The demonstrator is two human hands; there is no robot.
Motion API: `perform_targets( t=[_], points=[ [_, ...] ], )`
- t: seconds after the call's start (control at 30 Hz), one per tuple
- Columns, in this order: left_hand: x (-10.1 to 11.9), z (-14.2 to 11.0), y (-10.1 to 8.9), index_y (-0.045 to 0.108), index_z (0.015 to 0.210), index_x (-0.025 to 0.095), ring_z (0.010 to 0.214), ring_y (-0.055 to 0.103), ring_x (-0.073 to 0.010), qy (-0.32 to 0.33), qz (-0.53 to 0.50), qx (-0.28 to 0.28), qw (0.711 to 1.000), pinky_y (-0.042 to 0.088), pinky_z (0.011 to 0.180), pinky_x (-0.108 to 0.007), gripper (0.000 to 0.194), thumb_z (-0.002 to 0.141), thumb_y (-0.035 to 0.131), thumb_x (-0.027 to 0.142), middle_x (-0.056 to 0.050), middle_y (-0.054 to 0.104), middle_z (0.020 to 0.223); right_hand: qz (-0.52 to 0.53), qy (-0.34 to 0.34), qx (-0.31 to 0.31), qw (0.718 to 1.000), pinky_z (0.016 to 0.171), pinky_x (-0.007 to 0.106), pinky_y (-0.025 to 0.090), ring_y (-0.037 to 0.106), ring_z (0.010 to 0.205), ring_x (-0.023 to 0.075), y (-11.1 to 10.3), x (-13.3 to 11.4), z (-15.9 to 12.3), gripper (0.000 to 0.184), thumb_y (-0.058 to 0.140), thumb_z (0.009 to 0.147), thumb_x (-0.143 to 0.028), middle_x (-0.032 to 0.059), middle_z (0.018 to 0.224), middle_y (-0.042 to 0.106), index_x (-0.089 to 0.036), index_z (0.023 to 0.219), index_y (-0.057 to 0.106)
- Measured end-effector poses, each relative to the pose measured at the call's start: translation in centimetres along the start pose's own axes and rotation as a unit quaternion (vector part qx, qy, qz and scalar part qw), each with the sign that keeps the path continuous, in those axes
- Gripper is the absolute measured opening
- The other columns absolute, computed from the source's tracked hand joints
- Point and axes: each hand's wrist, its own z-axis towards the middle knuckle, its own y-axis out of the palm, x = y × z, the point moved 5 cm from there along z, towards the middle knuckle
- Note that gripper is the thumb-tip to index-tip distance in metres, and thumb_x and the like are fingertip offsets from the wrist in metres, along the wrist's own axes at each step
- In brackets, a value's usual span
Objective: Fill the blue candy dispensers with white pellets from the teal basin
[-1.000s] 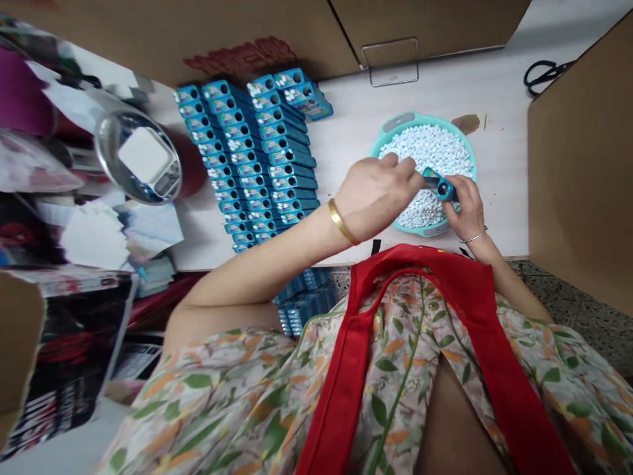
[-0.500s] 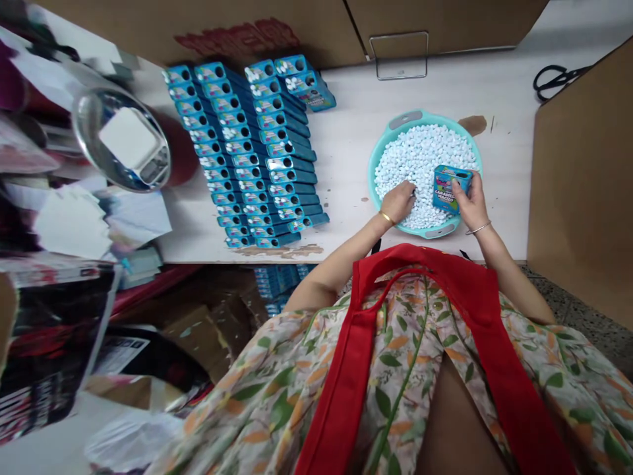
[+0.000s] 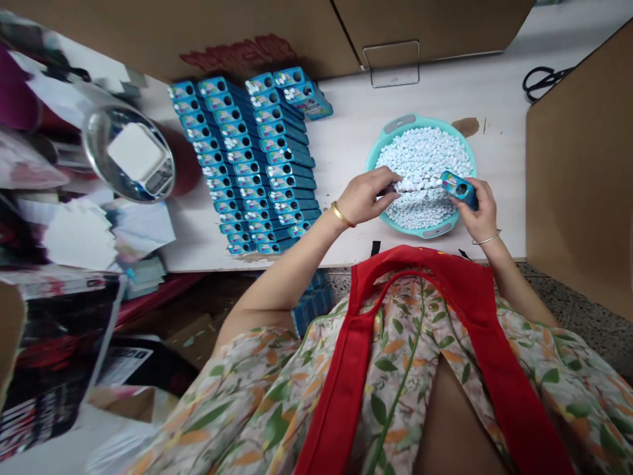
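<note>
My left hand [image 3: 368, 194] is closed on the handle end of a narrow scoop [image 3: 420, 190] heaped with small white candies. The scoop lies level above the turquoise basin [image 3: 372, 161], its tip pointing at the box and just short of it. White candies [image 3: 426, 148] fill much of the basin. In my right hand [image 3: 481, 214] is a small blue candy box [image 3: 459, 188], tilted, its printed end with a dark round hole facing up. Most of the scoop's body is hidden under the candies and my fingers.
Rows of similar blue boxes [image 3: 281, 157] stand on the white table [image 3: 341, 148] to the left. Farther left is a round metal container [image 3: 89, 148] with a white scale [image 3: 136, 152] on it. Scissors [image 3: 541, 82] lie at the right, beside a cardboard box [image 3: 578, 165].
The scoop first was at the box, then dipped into the candies. Now my left hand has raised it, loaded with candies, towards the box, which my right hand has turned hole-end up.
</note>
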Motion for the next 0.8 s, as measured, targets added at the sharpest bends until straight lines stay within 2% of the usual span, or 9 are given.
perform_targets(
  t=[0.13, 0.3, 0.4, 0.5, 0.57, 0.63, 0.7, 0.8],
  points=[
    [3.5, 1.5, -2.7, 0.070, 0.125, 0.020, 0.104, 0.071, -0.0247, 0.024, 0.086, -0.058, 0.994, 0.056, 0.090, -0.037, 0.028, 0.104, 0.055, 0.032, -0.010, 0.074, 0.110, -0.027, -0.036, -0.042, 0.998, 0.110, 0.062, 0.062, 0.071, 0.126, 0.0341, 1.8, -1.0, 0.1, 0.042, 0.062, 0.101, -0.046, 0.0107, 0.133, 0.075, -0.031, 0.141, 0.064],
    [7.6, 3.3, -4.7, 0.073, 0.120, 0.019, 0.102, 0.071, -0.0251, 0.008, 0.209, -0.134, 0.969, 0.055, 0.082, -0.035, 0.027, 0.105, 0.051, 0.022, -0.011, 0.074, 0.109, -0.030, -0.082, -0.045, 0.995, 0.112, 0.061, 0.061, 0.069, 0.129, 0.0335, 3.2, -1.9, 0.2, 0.044, 0.056, 0.105, -0.043, 0.0110, 0.138, 0.074, -0.031, 0.147, 0.060],
    [9.6, 3.5, -5.2, 0.074, 0.117, 0.018, 0.103, 0.071, -0.0251, -0.005, 0.251, -0.138, 0.958, 0.054, 0.084, -0.035, 0.028, 0.107, 0.048, 0.017, -0.012, 0.073, 0.107, -0.026, -0.083, -0.050, 0.995, 0.112, 0.061, 0.060, 0.069, 0.130, 0.0339, 3.6, -1.8, 0.2, 0.045, 0.055, 0.106, -0.045, 0.0112, 0.139, 0.073, -0.032, 0.149, 0.059],
    [10.7, 3.4, -4.9, 0.074, 0.114, 0.019, 0.106, 0.070, -0.0262, 0.005, 0.253, -0.118, 0.960, 0.055, 0.088, -0.037, 0.028, 0.109, 0.047, 0.018, -0.012, 0.071, 0.105, -0.031, -0.076, -0.047, 0.996, 0.112, 0.060, 0.060, 0.069, 0.129, 0.0343, 3.7, -1.5, 0.2, 0.045, 0.055, 0.107, -0.047, 0.0116, 0.139, 0.073, -0.032, 0.149, 0.059],
    [10.5, 2.9, -4.7, 0.075, 0.114, 0.020, 0.106, 0.069, -0.0272, 0.019, 0.241, -0.097, 0.965, 0.056, 0.088, -0.039, 0.028, 0.110, 0.046, 0.019, -0.012, 0.071, 0.105, -0.034, -0.072, -0.043, 0.996, 0.112, 0.060, 0.061, 0.069, 0.129, 0.0342, 3.7, -1.4, 0.2, 0.045, 0.055, 0.107, -0.049, 0.0117, 0.138, 0.073, -0.032, 0.149, 0.059],
    [9.3, 2.1, -4.6, 0.074, 0.117, 0.022, 0.105, 0.068, -0.0275, 0.022, 0.221, -0.067, 0.973, 0.056, 0.087, -0.041, 0.028, 0.110, 0.047, 0.021, -0.011, 0.071, 0.106, -0.036, -0.068, -0.042, 0.996, 0.112, 0.061, 0.061, 0.070, 0.129, 0.0341, 3.7, -1.3, 0.3, 0.046, 0.055, 0.107, -0.051, 0.0116, 0.138, 0.074, -0.032, 0.149, 0.059],
    [6.9, 0.9, -4.5, 0.073, 0.122, 0.023, 0.105, 0.067, -0.0273, 0.011, 0.196, -0.034, 0.980, 0.056, 0.088, -0.041, 0.027, 0.109, 0.049, 0.024, -0.010, 0.072, 0.108, -0.033, -0.067, -0.041, 0.996, 0.113, 0.061, 0.061, 0.070, 0.129, 0.0340, 3.6, -1.3, 0.3, 0.046, 0.056, 0.107, -0.053, 0.0112, 0.137, 0.074, -0.033, 0.148, 0.059],
    [1.8, -1.4, -3.4, 0.071, 0.129, 0.022, 0.105, 0.068, -0.0272, -0.046, 0.155, -0.010, 0.987, 0.056, 0.090, -0.041, 0.030, 0.106, 0.052, 0.028, -0.010, 0.073, 0.111, -0.026, -0.066, -0.041, 0.997, 0.112, 0.060, 0.062, 0.070, 0.128, 0.0335, 3.1, -1.6, 0.4, 0.045, 0.056, 0.107, -0.054, 0.0105, 0.137, 0.074, -0.033, 0.146, 0.060]
  ],
)
